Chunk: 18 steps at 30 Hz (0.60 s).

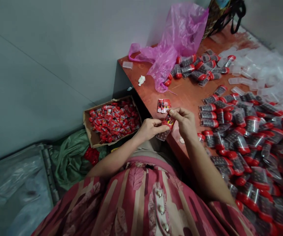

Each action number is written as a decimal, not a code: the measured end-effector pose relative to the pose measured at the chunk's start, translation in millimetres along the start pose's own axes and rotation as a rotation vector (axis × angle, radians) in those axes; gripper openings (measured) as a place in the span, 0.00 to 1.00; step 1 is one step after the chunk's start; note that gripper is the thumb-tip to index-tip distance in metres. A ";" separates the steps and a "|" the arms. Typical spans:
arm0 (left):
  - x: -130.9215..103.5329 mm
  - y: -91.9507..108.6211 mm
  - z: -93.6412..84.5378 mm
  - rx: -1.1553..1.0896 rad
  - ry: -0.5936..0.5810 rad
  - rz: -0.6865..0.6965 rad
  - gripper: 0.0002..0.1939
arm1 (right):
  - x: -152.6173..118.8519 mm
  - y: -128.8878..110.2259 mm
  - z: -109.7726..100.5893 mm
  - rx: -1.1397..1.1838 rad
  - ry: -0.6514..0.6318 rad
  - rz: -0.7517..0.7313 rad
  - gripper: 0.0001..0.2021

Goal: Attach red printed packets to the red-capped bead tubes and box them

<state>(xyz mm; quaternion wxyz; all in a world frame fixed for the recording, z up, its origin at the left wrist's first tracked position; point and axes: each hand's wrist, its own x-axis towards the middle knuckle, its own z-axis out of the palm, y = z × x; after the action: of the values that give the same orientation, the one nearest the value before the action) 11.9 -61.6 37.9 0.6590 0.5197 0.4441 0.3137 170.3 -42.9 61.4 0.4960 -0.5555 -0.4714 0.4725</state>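
Person's left hand (151, 129) and right hand (184, 123) both pinch a small red packet (169, 121) at the near edge of the orange table (185, 98), beside a flat red packet (163, 106), with red-capped clear tubes (239, 137) heaped to the right.
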 end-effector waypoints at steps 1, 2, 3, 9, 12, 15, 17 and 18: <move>1.2 -0.3 -0.2 -0.096 0.028 -0.022 0.19 | -4.8 2.4 1.9 -0.003 0.077 -0.033 0.13; 2.7 -0.6 -0.3 -0.199 0.074 -0.041 0.19 | -11.0 4.8 3.3 -0.013 0.135 -0.059 0.12; 4.5 -0.5 -0.3 -0.308 0.131 -0.055 0.18 | -18.1 7.1 4.4 -0.018 0.168 -0.068 0.13; 13.6 4.0 6.2 -0.742 0.256 -0.077 0.18 | -58.2 22.9 16.0 0.164 0.042 0.179 0.18; 15.9 4.5 9.3 -0.776 0.260 -0.077 0.21 | -65.1 28.2 22.3 0.148 0.085 0.162 0.14; 17.0 3.6 8.9 -0.741 0.291 -0.071 0.21 | -67.5 30.3 24.6 0.069 0.099 0.082 0.12; 16.1 2.5 8.1 -0.742 0.257 -0.081 0.21 | -67.8 30.5 24.5 0.085 0.104 0.074 0.11; 15.1 1.7 8.2 -0.751 0.213 -0.089 0.20 | -67.4 30.4 24.1 0.127 0.101 0.096 0.12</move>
<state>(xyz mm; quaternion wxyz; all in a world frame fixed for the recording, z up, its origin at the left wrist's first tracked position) 25.6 -51.2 36.2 0.7664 0.1870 0.3864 0.4778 140.7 -109.2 33.4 0.5300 -0.5682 -0.3875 0.4960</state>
